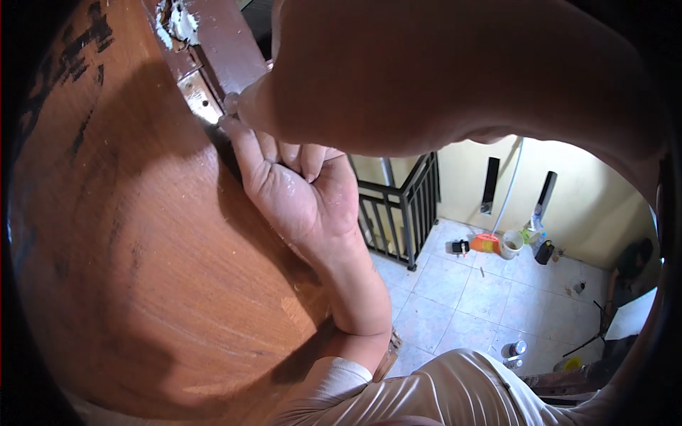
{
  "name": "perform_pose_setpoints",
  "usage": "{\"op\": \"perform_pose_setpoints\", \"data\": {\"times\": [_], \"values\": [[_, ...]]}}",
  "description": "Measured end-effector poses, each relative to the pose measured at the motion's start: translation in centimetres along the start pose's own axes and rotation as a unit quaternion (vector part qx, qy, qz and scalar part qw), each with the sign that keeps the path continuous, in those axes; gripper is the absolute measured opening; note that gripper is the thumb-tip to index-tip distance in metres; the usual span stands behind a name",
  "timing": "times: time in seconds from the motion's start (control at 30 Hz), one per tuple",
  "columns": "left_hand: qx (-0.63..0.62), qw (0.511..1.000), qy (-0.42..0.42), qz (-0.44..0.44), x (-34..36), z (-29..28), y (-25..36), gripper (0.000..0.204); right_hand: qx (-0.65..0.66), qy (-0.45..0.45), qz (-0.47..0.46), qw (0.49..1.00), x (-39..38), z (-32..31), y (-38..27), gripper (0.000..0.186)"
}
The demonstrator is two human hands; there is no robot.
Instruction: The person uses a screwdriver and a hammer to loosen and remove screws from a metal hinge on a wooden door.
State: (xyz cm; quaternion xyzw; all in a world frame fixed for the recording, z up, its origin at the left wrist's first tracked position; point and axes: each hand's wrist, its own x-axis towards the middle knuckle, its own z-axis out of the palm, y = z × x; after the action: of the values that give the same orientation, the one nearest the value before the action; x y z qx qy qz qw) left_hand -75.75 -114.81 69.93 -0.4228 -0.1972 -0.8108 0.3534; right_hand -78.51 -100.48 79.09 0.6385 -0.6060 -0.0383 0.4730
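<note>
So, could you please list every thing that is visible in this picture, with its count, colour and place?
wooden door: one, reddish brown, fills the left side
hinge plate: one, pale metal, at the door's edge, top centre
door frame: one, dark brown, white filler patch, top
railing: one, black, centre, beyond the door
tiled floor: pale, lower right
bucket: one, white, by the yellow wall
cans: two, silver, on the floor near the bottom
left hand: one, palm up, fingers curled, index fingertip beside the hinge plate
right hand: one, fingertips pinched at the hinge plate; anything held is too small to tell

Both hands [298, 177] raised, fingers seemingly pinching.
</note>
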Motion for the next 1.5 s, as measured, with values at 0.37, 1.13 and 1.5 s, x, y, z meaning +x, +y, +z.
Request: {"op": "perform_pose_setpoints", "data": {"times": [0.37,1.13,1.5], "values": [[0.115,0.978,0.125,0.122,-0.7,0.3,-2.3,0.03,0.033,0.101,-0.071,0.992,0.3,0.3,-0.7,0.007],[0.028,0.997,0.067,0.031,-0.2,0.2,1.3,0.032,0.354,-0.102,0.3,0.88,2.8,-3.8,-2.6,0.037],[-0.006,0.993,0.112,0.026,-0.2,-0.4,-0.4,0.024,0.191,0.093,0.037,0.976,0.5,1.4,-0.1,0.016]]}}
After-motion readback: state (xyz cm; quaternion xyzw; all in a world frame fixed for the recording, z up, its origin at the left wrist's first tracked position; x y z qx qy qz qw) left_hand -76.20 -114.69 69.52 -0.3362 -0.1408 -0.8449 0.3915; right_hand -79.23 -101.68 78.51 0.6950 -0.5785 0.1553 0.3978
